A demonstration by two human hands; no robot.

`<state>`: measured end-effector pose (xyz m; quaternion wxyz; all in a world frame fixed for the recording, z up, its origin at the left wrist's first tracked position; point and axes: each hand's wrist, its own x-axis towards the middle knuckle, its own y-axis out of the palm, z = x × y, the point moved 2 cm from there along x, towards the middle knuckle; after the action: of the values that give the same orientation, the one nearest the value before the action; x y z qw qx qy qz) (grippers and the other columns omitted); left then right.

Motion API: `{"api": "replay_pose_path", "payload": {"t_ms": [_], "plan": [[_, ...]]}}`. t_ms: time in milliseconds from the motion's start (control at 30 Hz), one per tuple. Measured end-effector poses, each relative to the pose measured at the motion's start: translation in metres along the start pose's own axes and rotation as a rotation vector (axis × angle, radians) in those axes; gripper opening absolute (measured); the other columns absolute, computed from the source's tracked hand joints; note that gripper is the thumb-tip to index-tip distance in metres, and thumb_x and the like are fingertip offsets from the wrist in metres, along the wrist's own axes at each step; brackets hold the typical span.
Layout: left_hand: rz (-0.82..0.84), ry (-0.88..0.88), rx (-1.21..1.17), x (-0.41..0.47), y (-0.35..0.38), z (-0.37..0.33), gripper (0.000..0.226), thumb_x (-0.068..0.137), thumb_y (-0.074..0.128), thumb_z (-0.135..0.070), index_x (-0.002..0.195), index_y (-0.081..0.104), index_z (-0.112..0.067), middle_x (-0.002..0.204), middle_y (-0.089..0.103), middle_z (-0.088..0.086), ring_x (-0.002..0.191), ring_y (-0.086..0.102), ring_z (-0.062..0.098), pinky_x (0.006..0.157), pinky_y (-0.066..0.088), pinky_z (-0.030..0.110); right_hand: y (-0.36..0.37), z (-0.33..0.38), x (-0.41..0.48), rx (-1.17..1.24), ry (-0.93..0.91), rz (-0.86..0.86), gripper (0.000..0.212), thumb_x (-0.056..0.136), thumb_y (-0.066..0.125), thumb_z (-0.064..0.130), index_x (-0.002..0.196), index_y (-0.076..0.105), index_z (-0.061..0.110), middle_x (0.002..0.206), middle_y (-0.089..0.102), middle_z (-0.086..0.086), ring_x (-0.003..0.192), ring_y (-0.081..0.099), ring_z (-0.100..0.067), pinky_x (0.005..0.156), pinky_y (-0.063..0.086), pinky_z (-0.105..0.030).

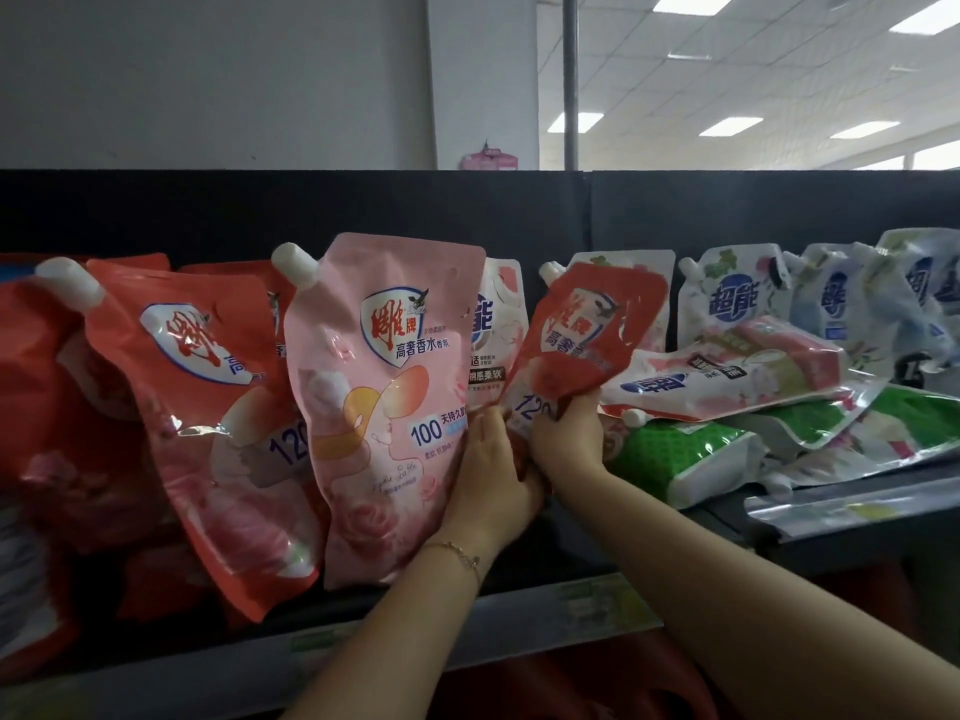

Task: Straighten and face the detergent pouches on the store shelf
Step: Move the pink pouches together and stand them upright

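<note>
The pale pink plastic detergent pouch [384, 407] stands upright near the shelf's front edge [519, 631]. Its long axis is close to vertical, its printed face is turned outward, and its white screw cap [293, 262] is at the upper left corner. The left hand [488, 480], with a thin bracelet [460, 553] on the wrist, has its grip clamped on this pouch's right edge, thumb on the front.

Just right of it, touching, the right hand [569, 433] has its grip closed round the bottom end of a smaller red plastic pouch [587, 330]. That pouch is lifted and tilted, with its long axis slanting up to the right and its face outward.

Pressed against the pink pouch's left side, a large red pouch with a white cap [208, 407] leans with its top to the left. A white pouch with blue lettering [498, 324] stands between and behind the two held ones, largely covered.

Toward the shelf's right end, white blue-logo pouches [737, 298] stand along the black back panel [311, 210]. In front of them a white-and-pink pouch [727, 376] lies flat across a green-and-white pouch [675, 454], both with their long axes running sideways.
</note>
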<state>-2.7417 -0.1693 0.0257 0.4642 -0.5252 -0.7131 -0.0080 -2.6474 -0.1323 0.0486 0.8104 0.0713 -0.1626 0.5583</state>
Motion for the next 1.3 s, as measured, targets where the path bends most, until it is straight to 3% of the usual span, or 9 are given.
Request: {"api": "replay_pose_path", "payload": {"t_ms": [167,267,433,533,667,767,933,1200,1300], "plan": [[-0.034,0.033,0.026,0.001,0.004,0.005,0.095,0.066,0.081,-0.018,0.142,0.024,-0.016,0.145,0.037,0.006,0.136,0.036,0.02,0.112,0.035,0.037,-0.007,0.005,-0.007,-0.243,-0.347,0.177,0.059,0.085,0.065,0.033,0.134,0.038,0.016,0.119,0.061,-0.008,0.108,0.059,-0.027,0.087,0.048,-0.035],[-0.059,0.119,0.1,-0.002,0.004,0.003,0.114,0.064,0.084,-0.024,0.149,0.009,-0.013,0.151,0.024,0.009,0.142,0.025,0.018,0.116,0.027,0.035,-0.009,0.001,-0.017,-0.441,-0.485,0.302,0.05,0.089,0.057,0.045,0.132,0.041,0.025,0.117,0.058,-0.005,0.1,0.059,-0.026,0.079,0.044,-0.032],[-0.112,0.229,0.08,-0.006,0.001,0.001,0.075,0.061,0.082,-0.016,0.12,0.037,-0.008,0.117,0.039,0.007,0.11,0.046,0.018,0.096,0.047,0.031,-0.018,-0.003,-0.015,-0.554,-0.449,0.379,0.049,0.09,0.054,0.043,0.135,0.04,0.031,0.123,0.056,-0.006,0.107,0.057,-0.028,0.083,0.043,-0.032],[-0.1,0.215,0.118,-0.006,0.001,0.0,0.06,0.06,0.08,-0.011,0.102,0.038,-0.014,0.106,0.033,0.001,0.096,0.038,0.013,0.084,0.041,0.022,-0.03,-0.003,-0.015,-0.577,-0.457,0.462,0.065,0.089,0.057,0.038,0.147,0.028,0.034,0.136,0.052,-0.006,0.12,0.051,-0.024,0.094,0.04,-0.031],[-0.055,0.189,0.124,-0.006,0.0,-0.003,0.059,0.063,0.075,-0.003,0.105,0.037,-0.02,0.111,0.029,-0.001,0.1,0.036,0.012,0.094,0.041,0.023,-0.049,-0.004,-0.021,-0.588,-0.477,0.514,0.078,0.09,0.061,0.042,0.152,0.015,0.036,0.145,0.046,-0.001,0.13,0.044,-0.019,0.103,0.036,-0.03],[-0.031,0.209,0.131,-0.007,0.001,-0.006,0.065,0.066,0.077,-0.007,0.11,0.033,-0.023,0.116,0.03,0.004,0.109,0.035,0.018,0.1,0.041,0.028,-0.064,-0.014,-0.031,-0.558,-0.487,0.39,0.059,0.093,0.058,0.038,0.146,0.036,0.03,0.138,0.051,-0.002,0.12,0.052,-0.018,0.098,0.043,-0.033],[-0.06,0.228,0.192,-0.007,0.002,-0.005,0.049,0.068,0.081,-0.019,0.101,0.047,-0.01,0.127,0.037,0.016,0.117,0.04,0.034,0.101,0.042,0.044,-0.084,-0.026,-0.049,-0.694,-0.607,0.203,0.026,0.094,0.054,0.032,0.116,0.056,0.019,0.11,0.057,0.002,0.097,0.056,-0.022,0.079,0.047,-0.04],[-0.12,0.362,0.257,-0.011,-0.005,-0.019,0.033,0.073,0.075,-0.013,0.091,0.047,-0.008,0.114,0.047,0.018,0.117,0.045,0.042,0.098,0.045,0.051,-0.098,-0.038,-0.063,-0.782,-0.662,0.148,0.023,0.09,0.053,0.024,0.107,0.06,0.011,0.101,0.058,-0.006,0.094,0.054,-0.028,0.076,0.046,-0.041],[-0.074,0.467,0.309,-0.012,-0.004,-0.026,0.024,0.076,0.069,-0.009,0.091,0.05,-0.008,0.102,0.049,0.01,0.112,0.045,0.029,0.099,0.043,0.033,-0.108,-0.034,-0.064,-0.904,-0.689,0.15,0.022,0.09,0.054,0.027,0.103,0.06,0.01,0.099,0.057,-0.007,0.092,0.054,-0.03,0.07,0.041,-0.038]]}}
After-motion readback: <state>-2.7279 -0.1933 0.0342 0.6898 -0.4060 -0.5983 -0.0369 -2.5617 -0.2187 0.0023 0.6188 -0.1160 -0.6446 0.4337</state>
